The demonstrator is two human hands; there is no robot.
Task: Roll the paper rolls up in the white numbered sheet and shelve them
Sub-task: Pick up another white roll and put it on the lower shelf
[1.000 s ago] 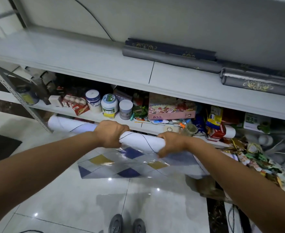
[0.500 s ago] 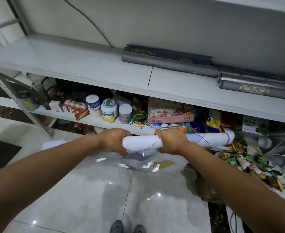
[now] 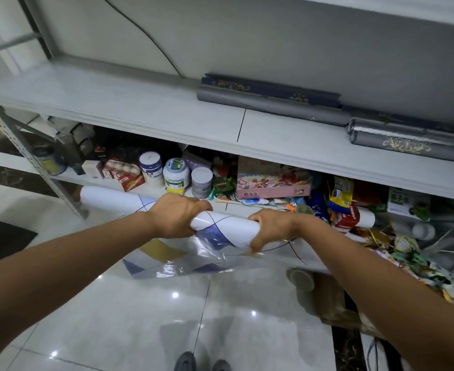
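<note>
Between my two hands, the roll (image 3: 226, 226) is held level in the air, in front of the lower shelf (image 3: 68, 178) and clear of the floor (image 3: 140, 317). My left hand (image 3: 176, 215) is curled over the roll from above. My right hand (image 3: 271, 227) grips it just to the 3 o'clock side, thumb underneath. I cannot tell whether the paper rolls are inside the wrap.

Hazards, as I judge them:

1. Unwinding. The glossy tail (image 3: 183, 261) hangs free at 6 o'clock of the roll. If either hand slackens, the wound turns are likely to spring open.
2. Telescoping. Both hands sit near the middle, and the long end at 9 o'clock is unsupported. Uneven rolling could push that end out into a cone, and any contents could slide out.
3. Creasing. A hard squeeze could flatten the tube and kink the sheet.
4. Collision. The jars (image 3: 176, 174) stand at 12 o'clock, near my left hand. A forward swing could knock them over.
5. Shelving. The upper shelf (image 3: 140, 111) carries grey rolls (image 3: 271, 103) at its 2 o'clock end. A round roll set on the bare part could run off the front edge.
</note>
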